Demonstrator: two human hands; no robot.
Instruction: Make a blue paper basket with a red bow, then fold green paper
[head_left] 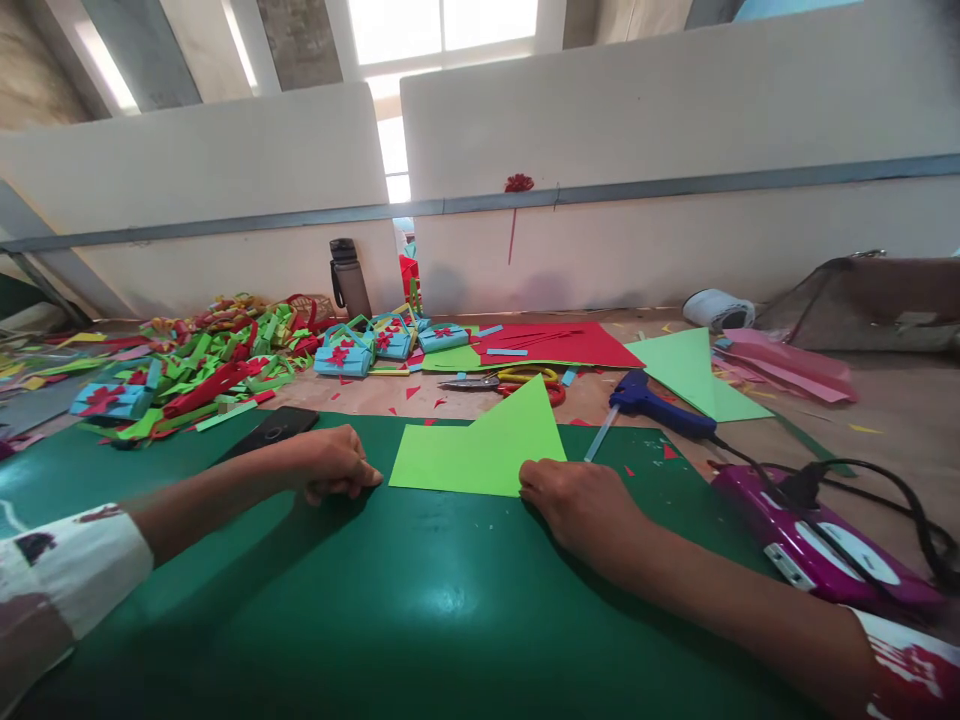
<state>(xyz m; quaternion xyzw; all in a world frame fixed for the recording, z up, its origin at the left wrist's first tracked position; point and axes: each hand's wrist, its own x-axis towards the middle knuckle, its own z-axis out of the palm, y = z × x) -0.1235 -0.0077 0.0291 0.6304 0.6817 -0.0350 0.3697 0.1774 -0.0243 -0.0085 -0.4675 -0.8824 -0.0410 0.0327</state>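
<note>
Lime-green paper (469,458): lies on green tabletop (442,600) between the hands, long edge toward the person, peak sticking up at right; looks folded over at an angle, layers hard to count
Right hand (581,500): fingertips pinched on paper's near right edge, back of hand up; probably there to keep that side from sliding or springing open
Left hand (337,465): fingers curled in, nothing seen in grasp, index fingertip just beside near left corner; contact too fine to tell, likely set there to steady or line up the corner
Phone (276,428): dark, flat beyond left forearm, off the working patch
Scissors (525,376): yellow handles, beyond the paper, beside red handles (556,394); easy reach for cutting, presumably
Glue gun (664,408): blue, on its side, glue stick (602,433) out the back toward the paper, likely parked right to keep cord clear of the sheet
Power strip (829,550): purple, near right forearm, black plug in it
Blue paper bags (345,355): red flowers on them, grouped past the tabletop, perhaps out of the way
Paper scraps (225,365): green and red strips heaped far left, apart from the sheet
</note>
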